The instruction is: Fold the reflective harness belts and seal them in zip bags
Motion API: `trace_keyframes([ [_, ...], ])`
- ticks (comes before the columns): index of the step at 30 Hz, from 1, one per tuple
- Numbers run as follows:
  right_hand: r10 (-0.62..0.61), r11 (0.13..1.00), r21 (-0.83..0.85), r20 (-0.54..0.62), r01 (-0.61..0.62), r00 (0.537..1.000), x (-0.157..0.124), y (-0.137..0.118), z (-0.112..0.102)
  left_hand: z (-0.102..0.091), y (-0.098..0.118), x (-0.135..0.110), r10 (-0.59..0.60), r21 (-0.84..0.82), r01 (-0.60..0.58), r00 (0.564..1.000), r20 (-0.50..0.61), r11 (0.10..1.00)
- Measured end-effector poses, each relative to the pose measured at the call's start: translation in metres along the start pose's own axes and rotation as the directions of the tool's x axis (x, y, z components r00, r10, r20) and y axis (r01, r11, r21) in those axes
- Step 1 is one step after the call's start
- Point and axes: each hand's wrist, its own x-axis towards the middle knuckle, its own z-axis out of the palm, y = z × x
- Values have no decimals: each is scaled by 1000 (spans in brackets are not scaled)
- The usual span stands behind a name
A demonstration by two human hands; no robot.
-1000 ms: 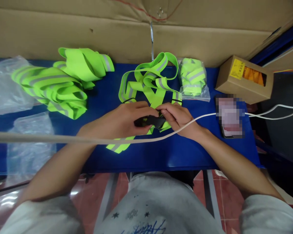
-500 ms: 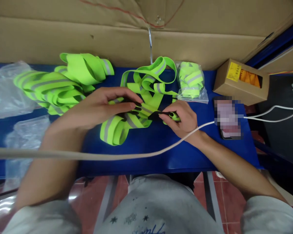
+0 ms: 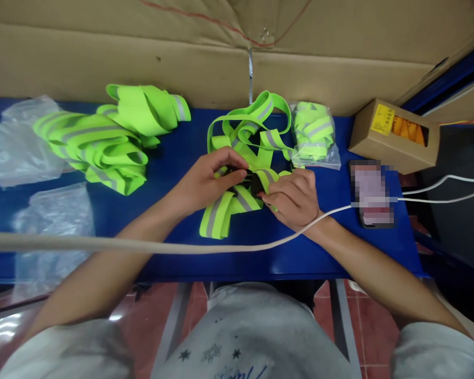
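Note:
Over the blue table, my left hand (image 3: 217,176) pinches a black buckle part between thumb and fingers; most of it is hidden. Close to its right, my right hand (image 3: 294,195) grips another black buckle part (image 3: 256,184), its fingers curled, with neon-yellow reflective strap (image 3: 266,179) running over it. The two black parts are very near each other; whether they touch I cannot tell. A folded length of the strap (image 3: 217,216) with a grey stripe hangs down below my left hand. More of the strap loops (image 3: 278,105) behind both hands.
A heap of reflective strap (image 3: 98,137) lies at left, beside clear plastic bags (image 3: 55,216). Bagged strap (image 3: 314,129), a cardboard box (image 3: 395,134) with orange contents and a phone (image 3: 373,192) are at right. A white cable (image 3: 201,246) crosses in front of my forearms.
My left hand has moved right, bringing its black buckle part close to the other one. My right hand has turned, knuckles now more upward. The front strap fold has shifted right.

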Motion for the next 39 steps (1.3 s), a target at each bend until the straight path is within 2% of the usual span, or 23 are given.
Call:
trace_keyframes([
  [5,18,1000,11,58,-19,998,-3,0,1,0,-1,-1,71,101,-75,997,35,992],
  [10,-6,1000,19,81,5,997,-3,-3,3,22,-3,-5,65,43,-66,998,20,997],
  [13,-39,999,-4,64,40,997,-1,-3,2,27,-2,-6,39,3,-39,999,5,999],
  [17,-31,999,-12,36,31,999,1,0,1,16,-7,-1,96,10,-96,995,-16,995],
  [21,75,997,-8,8,-75,997,1,5,0,3,-10,4,113,43,-108,986,-123,993],
  [23,99,995,24,-6,-99,995,0,6,-1,3,-9,3,96,6,-96,990,-100,995],
  [27,57,998,31,-22,-57,998,-2,5,0,11,-6,-1,79,-45,-79,997,-16,996],
  [32,100,994,28,50,-102,994,-5,5,0,16,-9,-1,64,-66,-64,998,0,996],
  [36,10,1000,-27,72,-8,997,-5,5,-1,16,-10,-1,104,-65,-102,994,27,993],
  [39,-36,999,14,74,35,997,-4,4,-2,18,-11,-2,98,-40,-96,994,47,995],
])
